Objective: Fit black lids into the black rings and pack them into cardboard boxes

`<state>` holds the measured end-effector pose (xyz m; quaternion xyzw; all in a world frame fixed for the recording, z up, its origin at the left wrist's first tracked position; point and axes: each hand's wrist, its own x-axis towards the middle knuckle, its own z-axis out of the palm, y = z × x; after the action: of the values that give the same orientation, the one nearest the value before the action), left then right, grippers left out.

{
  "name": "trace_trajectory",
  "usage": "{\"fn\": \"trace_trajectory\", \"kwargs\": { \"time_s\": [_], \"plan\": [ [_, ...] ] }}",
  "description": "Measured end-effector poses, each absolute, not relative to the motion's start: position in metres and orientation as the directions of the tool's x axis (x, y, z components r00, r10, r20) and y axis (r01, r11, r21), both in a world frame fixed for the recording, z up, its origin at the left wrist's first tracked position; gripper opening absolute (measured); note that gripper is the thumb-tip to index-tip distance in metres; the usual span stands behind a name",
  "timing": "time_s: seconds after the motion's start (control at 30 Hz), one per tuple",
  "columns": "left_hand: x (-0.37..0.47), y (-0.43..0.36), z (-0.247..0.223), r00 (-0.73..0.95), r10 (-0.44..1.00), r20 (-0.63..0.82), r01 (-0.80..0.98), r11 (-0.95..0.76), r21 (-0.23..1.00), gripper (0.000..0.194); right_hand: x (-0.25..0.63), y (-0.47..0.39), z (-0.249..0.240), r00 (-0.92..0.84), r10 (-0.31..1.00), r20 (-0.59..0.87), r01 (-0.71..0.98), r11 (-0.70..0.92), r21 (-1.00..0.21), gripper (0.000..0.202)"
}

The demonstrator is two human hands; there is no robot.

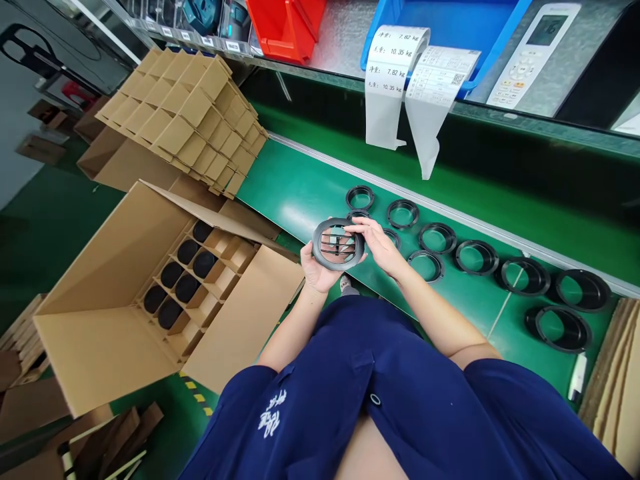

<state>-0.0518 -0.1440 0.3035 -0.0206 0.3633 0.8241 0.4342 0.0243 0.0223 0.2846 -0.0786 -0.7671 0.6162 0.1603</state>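
A round black vent with thin slats (356, 248) is held up over the front edge of the green table. My left hand (319, 272) grips it from below and the left, fingers behind the ring. On its upper right rim rest the fingers of my right hand (376, 241), whose thumb side is partly behind it. Several black rings (437, 238) lie on the green table (295, 177) behind and to the right. To the left, an open carton (85, 353) has cardboard compartments, several filled with round black parts (187, 288).
Stacked cardboard dividers (185, 113) stand behind the carton. Overhead, a shelf carries a red bin (287, 30), a blue tray (450, 17) and hanging paper labels (387, 100). A white marker (578, 377) and cardboard sheets (613, 380) are at the right.
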Motion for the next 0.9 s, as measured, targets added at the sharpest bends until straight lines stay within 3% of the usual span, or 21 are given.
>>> {"fn": "trace_trajectory", "kwargs": {
  "time_s": [0.1, 0.2, 0.27, 0.33, 0.47, 0.57, 0.67, 0.77, 0.83, 0.9],
  "plan": [
    [-0.054, -0.143, 0.301, -0.590, 0.729, -0.347, -0.763, -0.363, 0.535, 0.071, 0.029, 0.023, 0.280, -0.936, 0.319, 0.150, -0.072, 0.244, -0.967, 0.071],
    [-0.059, -0.142, 0.296, -0.587, 0.706, -0.397, -0.787, -0.383, 0.483, 0.057, 0.031, 0.016, 0.266, -0.932, 0.283, 0.227, -0.088, 0.430, -0.898, 0.068],
    [-0.062, -0.141, 0.290, -0.563, 0.665, -0.491, -0.821, -0.386, 0.420, 0.047, 0.031, 0.009, 0.254, -0.950, 0.143, 0.278, -0.136, 0.610, -0.781, 0.067],
    [-0.063, -0.140, 0.282, -0.513, 0.623, -0.591, -0.858, -0.382, 0.342, 0.041, 0.032, 0.005, 0.242, -0.972, 0.005, 0.236, -0.165, 0.703, -0.692, 0.075],
    [-0.054, -0.135, 0.268, -0.370, 0.612, -0.699, -0.928, -0.285, 0.241, 0.033, 0.038, 0.004, 0.222, -0.999, -0.049, 0.022, -0.049, 0.652, -0.757, 0.104],
    [-0.049, -0.133, 0.260, -0.281, 0.631, -0.723, -0.960, -0.180, 0.217, 0.036, 0.039, 0.010, 0.211, -0.996, -0.072, -0.052, 0.000, 0.589, -0.808, 0.119],
    [-0.050, -0.135, 0.250, -0.223, 0.621, -0.751, -0.966, -0.038, 0.256, 0.045, 0.032, 0.024, 0.192, -0.990, 0.122, -0.075, 0.138, 0.669, -0.730, 0.116],
    [-0.056, -0.143, 0.240, -0.271, 0.554, -0.787, -0.933, 0.050, 0.356, 0.055, 0.024, 0.046, 0.165, -0.901, 0.421, -0.104, 0.409, 0.747, -0.525, 0.114],
    [-0.059, -0.149, 0.234, -0.297, 0.518, -0.802, -0.922, 0.061, 0.382, 0.055, 0.022, 0.057, 0.147, -0.863, 0.488, -0.134, 0.495, 0.763, -0.416, 0.112],
    [-0.061, -0.158, 0.230, -0.297, 0.495, -0.816, -0.927, 0.056, 0.371, 0.051, 0.026, 0.062, 0.133, -0.865, 0.471, -0.174, 0.501, 0.791, -0.352, 0.111]
  ]
}}
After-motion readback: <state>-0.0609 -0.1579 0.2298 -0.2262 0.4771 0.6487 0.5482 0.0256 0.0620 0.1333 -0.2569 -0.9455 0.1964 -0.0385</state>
